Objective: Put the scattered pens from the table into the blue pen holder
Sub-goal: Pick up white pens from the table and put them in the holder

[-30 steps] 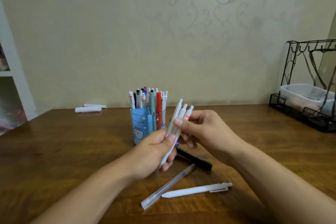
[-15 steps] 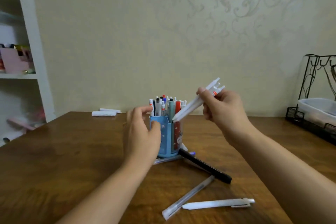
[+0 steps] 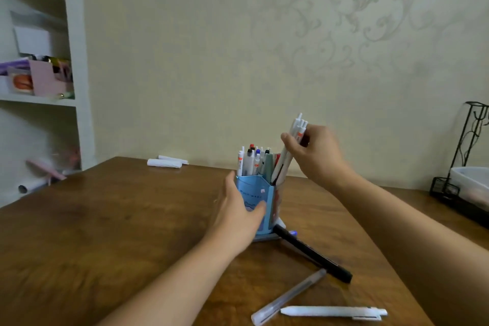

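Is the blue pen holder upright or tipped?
Upright: the blue pen holder stands on the table, pens pointing up; the left hand grips its side.

Left hand [image 3: 238, 216] grips the blue holder [image 3: 252, 194] (already crowded) while right hand [image 3: 315, 152] lowers white pens [image 3: 287, 156] in.
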